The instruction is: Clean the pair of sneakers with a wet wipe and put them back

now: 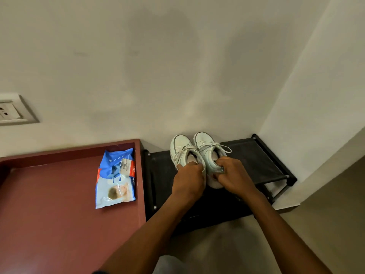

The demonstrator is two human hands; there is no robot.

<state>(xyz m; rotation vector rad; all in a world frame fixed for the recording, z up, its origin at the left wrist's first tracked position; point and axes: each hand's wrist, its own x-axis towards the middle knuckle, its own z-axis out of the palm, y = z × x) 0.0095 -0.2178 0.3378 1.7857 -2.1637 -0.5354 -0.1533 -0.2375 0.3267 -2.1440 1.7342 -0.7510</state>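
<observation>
- Left hand (188, 179): fingers curled round the heel of the left white lace-up sneaker (181, 149).
- Right hand (234, 175): grips the heel of the matching right sneaker (206, 145).
- Blue plastic wet-wipe pack (115, 178): flat on the maroon table (49, 214).
- Both sneakers: side by side over the black fabric shoe rack (256, 155), long axes running away, toes farthest.

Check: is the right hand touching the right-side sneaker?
Touching. The head view shows the right hand with its fingers curled over the heel collar of the right-side sneaker, with no gap visible.

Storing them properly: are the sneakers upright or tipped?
Upright: sneakers soles down, laces up, over the black rack; left hand and right hand grip their heels.
</observation>
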